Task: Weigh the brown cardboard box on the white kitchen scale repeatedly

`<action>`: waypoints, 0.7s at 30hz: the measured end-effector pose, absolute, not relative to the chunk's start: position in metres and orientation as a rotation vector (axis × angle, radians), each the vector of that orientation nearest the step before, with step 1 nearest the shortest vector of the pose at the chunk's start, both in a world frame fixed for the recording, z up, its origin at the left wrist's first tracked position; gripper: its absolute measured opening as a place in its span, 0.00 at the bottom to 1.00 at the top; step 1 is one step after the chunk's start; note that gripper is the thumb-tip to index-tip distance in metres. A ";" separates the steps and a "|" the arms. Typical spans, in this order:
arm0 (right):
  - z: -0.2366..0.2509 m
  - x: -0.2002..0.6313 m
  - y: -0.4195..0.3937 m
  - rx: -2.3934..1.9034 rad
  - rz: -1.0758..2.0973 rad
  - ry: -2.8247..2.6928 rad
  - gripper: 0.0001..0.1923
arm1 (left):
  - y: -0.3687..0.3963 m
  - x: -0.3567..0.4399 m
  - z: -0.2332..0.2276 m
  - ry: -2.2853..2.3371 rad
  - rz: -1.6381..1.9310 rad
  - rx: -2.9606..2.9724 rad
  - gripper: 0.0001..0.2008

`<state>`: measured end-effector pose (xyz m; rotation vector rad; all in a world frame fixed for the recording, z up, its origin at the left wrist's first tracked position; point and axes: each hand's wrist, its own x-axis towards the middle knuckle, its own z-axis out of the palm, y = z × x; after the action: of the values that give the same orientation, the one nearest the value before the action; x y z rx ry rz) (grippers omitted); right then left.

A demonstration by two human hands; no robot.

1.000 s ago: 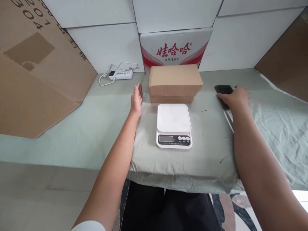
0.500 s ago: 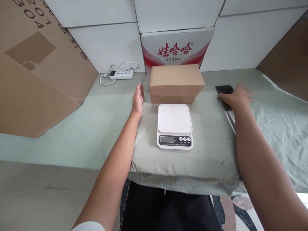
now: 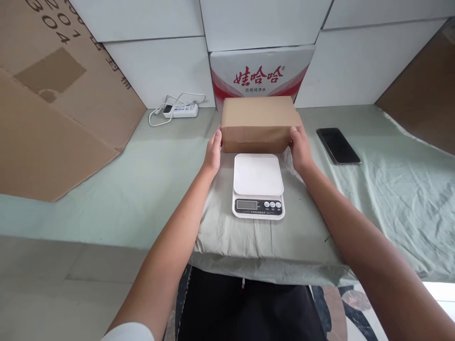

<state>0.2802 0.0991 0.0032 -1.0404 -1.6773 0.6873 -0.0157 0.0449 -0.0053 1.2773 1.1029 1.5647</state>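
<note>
A closed brown cardboard box (image 3: 259, 122) lies on the green cloth just behind a white kitchen scale (image 3: 258, 185). My left hand (image 3: 213, 151) presses against the box's left end and my right hand (image 3: 299, 148) against its right end, so both hands clasp it. The box looks to be resting on the cloth still. The scale's platform is bare and its display is blank.
A black phone (image 3: 338, 145) lies screen-up on the cloth right of the box. A white power strip (image 3: 179, 110) with its cord sits at the back left. Large cardboard sheets (image 3: 53, 104) lean at the left and far right. A red-and-white carton (image 3: 262, 73) stands against the wall.
My right hand left the phone and swung left to the box's right end. My left hand closed in onto the box's left end.
</note>
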 end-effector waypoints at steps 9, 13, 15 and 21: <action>0.057 0.297 0.001 -0.928 0.513 -1.627 0.56 | -0.068 0.000 0.040 1.020 1.645 1.480 0.45; 0.034 0.305 -0.032 -1.062 0.532 -1.627 0.56 | -0.105 0.007 0.030 1.081 1.563 1.415 0.45; 0.025 0.306 -0.040 -1.089 0.545 -1.635 0.55 | -0.111 0.007 0.025 1.104 1.538 1.389 0.44; 0.018 0.304 -0.044 -1.084 0.513 -1.634 0.50 | -0.112 0.008 0.021 1.103 1.530 1.364 0.43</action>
<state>0.3045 -0.0439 0.0183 -1.0840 -1.6339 0.5132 0.0077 -0.1119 0.0210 1.3643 1.1034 1.5305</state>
